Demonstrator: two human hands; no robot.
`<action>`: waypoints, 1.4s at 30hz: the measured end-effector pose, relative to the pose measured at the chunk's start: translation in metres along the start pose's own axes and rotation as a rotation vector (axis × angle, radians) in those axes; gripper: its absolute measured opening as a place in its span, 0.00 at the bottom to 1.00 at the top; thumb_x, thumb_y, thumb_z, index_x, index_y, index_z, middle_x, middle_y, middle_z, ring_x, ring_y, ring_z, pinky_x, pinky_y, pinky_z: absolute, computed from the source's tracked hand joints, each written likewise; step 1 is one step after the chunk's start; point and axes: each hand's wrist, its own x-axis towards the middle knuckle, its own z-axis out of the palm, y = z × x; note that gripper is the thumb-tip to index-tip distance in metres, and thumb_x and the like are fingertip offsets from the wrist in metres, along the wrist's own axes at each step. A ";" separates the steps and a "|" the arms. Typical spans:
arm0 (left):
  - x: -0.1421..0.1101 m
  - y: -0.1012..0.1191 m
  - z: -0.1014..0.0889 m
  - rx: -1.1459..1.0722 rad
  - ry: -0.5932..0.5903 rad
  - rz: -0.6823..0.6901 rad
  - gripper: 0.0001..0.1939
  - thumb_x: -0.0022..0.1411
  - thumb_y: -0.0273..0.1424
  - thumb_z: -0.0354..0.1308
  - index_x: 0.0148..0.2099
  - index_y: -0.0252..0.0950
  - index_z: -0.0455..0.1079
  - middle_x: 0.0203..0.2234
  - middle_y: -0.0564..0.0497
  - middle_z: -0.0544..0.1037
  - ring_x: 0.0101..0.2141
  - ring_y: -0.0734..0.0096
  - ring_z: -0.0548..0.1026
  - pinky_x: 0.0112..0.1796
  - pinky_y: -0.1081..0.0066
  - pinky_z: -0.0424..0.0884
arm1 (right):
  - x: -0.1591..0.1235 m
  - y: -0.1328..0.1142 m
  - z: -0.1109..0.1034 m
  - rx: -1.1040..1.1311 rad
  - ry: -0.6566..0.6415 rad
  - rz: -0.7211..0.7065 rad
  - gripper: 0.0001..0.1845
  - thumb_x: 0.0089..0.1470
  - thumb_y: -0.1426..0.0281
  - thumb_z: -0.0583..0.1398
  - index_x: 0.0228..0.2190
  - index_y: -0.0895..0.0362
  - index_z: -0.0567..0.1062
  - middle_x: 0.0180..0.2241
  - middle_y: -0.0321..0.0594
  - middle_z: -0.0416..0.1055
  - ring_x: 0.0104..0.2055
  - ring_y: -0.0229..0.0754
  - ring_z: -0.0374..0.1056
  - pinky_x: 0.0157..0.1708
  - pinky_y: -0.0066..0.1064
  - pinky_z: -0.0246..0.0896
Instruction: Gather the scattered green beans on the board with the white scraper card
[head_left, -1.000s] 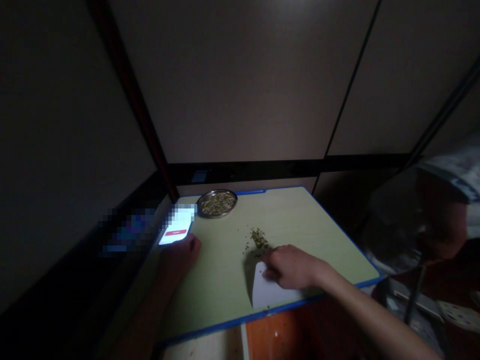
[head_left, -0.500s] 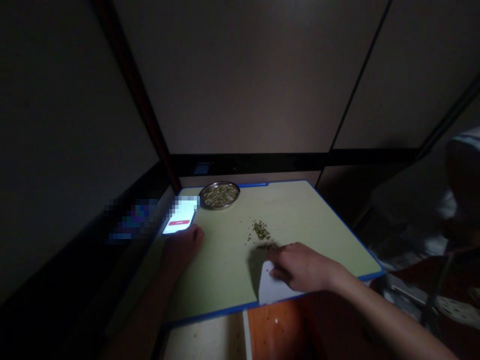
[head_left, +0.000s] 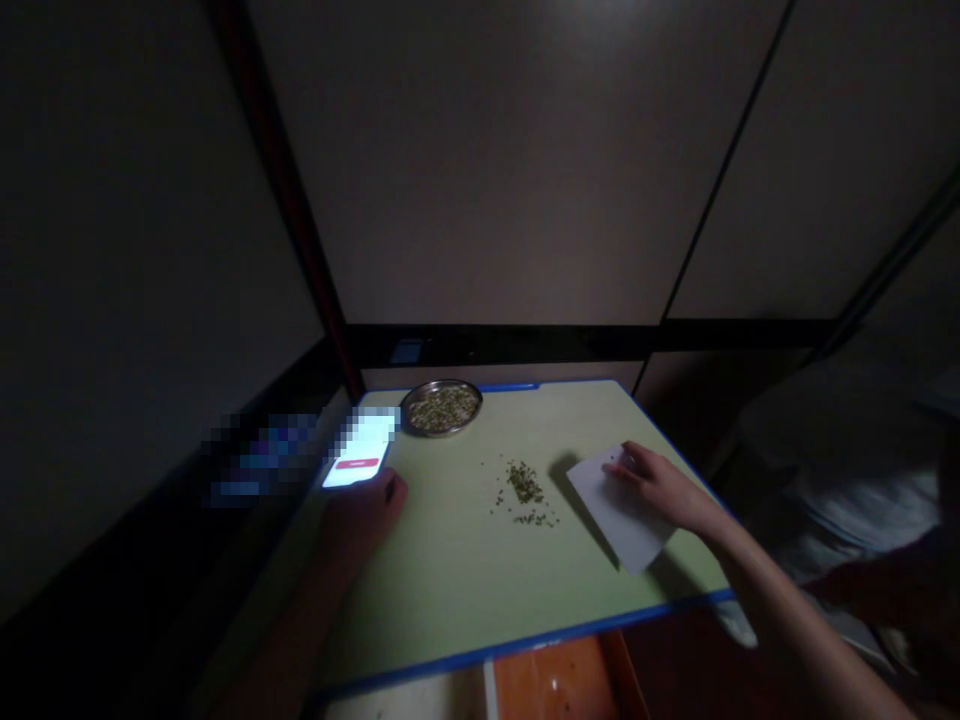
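My right hand [head_left: 660, 485] pinches a white sheet of paper [head_left: 619, 520] by its upper edge, tilted over the right side of the pale green tabletop [head_left: 442, 600]. Left of the sheet, apart from it, lies a loose heap of small greenish seeds or beans [head_left: 525, 483], with several grains scattered around. My left hand [head_left: 367, 510] rests closed on the left side; its fingers are dark, and what they hold, if anything, is hidden. Just beyond its knuckles is a lit phone [head_left: 358, 455]. A round metal plate [head_left: 442, 433] at the back holds more greenish grains.
Blue edging [head_left: 450, 662] runs around the tabletop. Below its near edge is an orange container [head_left: 555, 685] beside a pale surface. Dark panels [head_left: 495, 160] rise behind the table. Pale cloth-like items [head_left: 847, 500] lie in shadow at the right.
My right hand has moved right and away from the near edge, lifting the paper sheet off to the side of the heap. More grains show near the heap. My left hand stays in place.
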 end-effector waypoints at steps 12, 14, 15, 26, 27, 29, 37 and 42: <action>0.001 -0.004 0.003 0.002 0.030 0.028 0.17 0.64 0.38 0.41 0.34 0.38 0.69 0.24 0.50 0.75 0.24 0.71 0.70 0.26 0.73 0.53 | 0.052 0.010 0.069 -0.006 0.031 0.165 0.12 0.56 0.63 0.54 0.35 0.60 0.70 0.34 0.46 0.74 0.34 0.41 0.67 0.32 0.27 0.54; 0.001 -0.004 0.003 -0.010 0.022 0.026 0.17 0.64 0.38 0.41 0.35 0.38 0.69 0.24 0.50 0.76 0.25 0.70 0.71 0.26 0.73 0.54 | 0.056 0.002 0.070 -0.025 0.014 0.147 0.12 0.56 0.64 0.54 0.36 0.60 0.70 0.35 0.47 0.74 0.35 0.41 0.68 0.32 0.27 0.54; 0.001 -0.003 0.002 -0.015 0.016 0.018 0.17 0.64 0.39 0.41 0.35 0.38 0.69 0.24 0.50 0.76 0.25 0.70 0.71 0.26 0.73 0.54 | 0.057 -0.001 0.071 -0.031 0.008 0.140 0.12 0.56 0.64 0.54 0.36 0.60 0.70 0.36 0.47 0.74 0.36 0.41 0.68 0.32 0.27 0.54; 0.001 -0.001 -0.005 -0.024 -0.041 0.006 0.17 0.64 0.38 0.42 0.34 0.38 0.69 0.24 0.50 0.76 0.24 0.71 0.71 0.25 0.73 0.53 | 0.062 -0.023 0.069 -0.089 0.016 0.141 0.11 0.57 0.65 0.55 0.37 0.60 0.70 0.37 0.48 0.74 0.36 0.40 0.67 0.32 0.26 0.52; 0.001 -0.001 -0.004 -0.018 -0.035 0.014 0.17 0.64 0.38 0.41 0.34 0.38 0.69 0.24 0.50 0.76 0.24 0.70 0.71 0.25 0.73 0.53 | 0.063 -0.025 0.067 -0.093 0.020 0.138 0.11 0.57 0.66 0.54 0.37 0.60 0.70 0.37 0.48 0.74 0.36 0.40 0.67 0.32 0.26 0.52; 0.001 -0.002 -0.002 -0.009 -0.009 0.029 0.18 0.64 0.38 0.41 0.34 0.38 0.69 0.24 0.50 0.76 0.24 0.70 0.71 0.25 0.72 0.53 | 0.065 -0.028 0.063 -0.100 0.025 0.129 0.10 0.58 0.66 0.54 0.37 0.60 0.69 0.37 0.49 0.74 0.36 0.40 0.67 0.32 0.26 0.51; -0.001 0.000 -0.004 -0.002 0.018 0.022 0.16 0.64 0.37 0.42 0.33 0.38 0.69 0.24 0.50 0.75 0.24 0.71 0.70 0.26 0.72 0.53 | 0.070 -0.040 0.068 -0.102 0.011 0.087 0.10 0.58 0.68 0.53 0.37 0.61 0.69 0.38 0.49 0.74 0.38 0.41 0.67 0.33 0.26 0.52; -0.002 0.001 -0.007 0.005 0.017 0.028 0.16 0.64 0.36 0.42 0.33 0.38 0.69 0.23 0.50 0.75 0.24 0.71 0.70 0.27 0.72 0.53 | 0.075 -0.050 0.073 -0.117 0.010 0.090 0.11 0.57 0.69 0.53 0.39 0.61 0.70 0.40 0.51 0.74 0.40 0.43 0.68 0.35 0.27 0.52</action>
